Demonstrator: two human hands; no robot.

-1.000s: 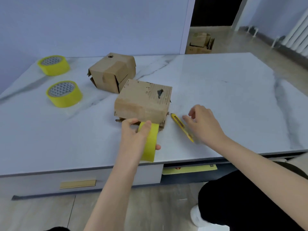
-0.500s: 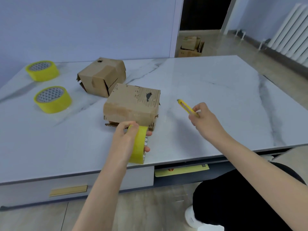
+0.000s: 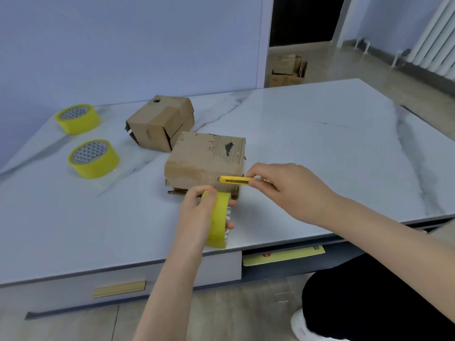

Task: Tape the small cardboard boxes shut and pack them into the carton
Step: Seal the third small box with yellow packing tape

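Worked at a glossy white bench (image 3: 320,143) veined in grey, backed by a pale blue wall (image 3: 123,45), with a dark doorway (image 3: 302,18), a white ribbed radiator (image 3: 435,33) and a brown carton (image 3: 288,70) of cardboard on the floor beyond. Kept the near small box (image 3: 206,156), worn corrugated board with a scuffed top and a dark blotch, close to the bench's front edge. Left a second box (image 3: 160,124), flaps loose, askew just behind it. Gripped a yellow tape roll (image 3: 218,222) upright on its edge in the left hand (image 3: 197,212), fingers curled round the rim, just in front of the box. Pinched a slim yellow utility knife (image 3: 236,180) in the right hand (image 3: 290,190), tip laid against the box's near face. Had held that knife in the air to the right of the box half a second earlier, and had reached for it flat on the bench a second earlier. Kept the left hand's hold on the roll throughout. Left two more yellow rolls (image 3: 93,158) lying flat at far left.
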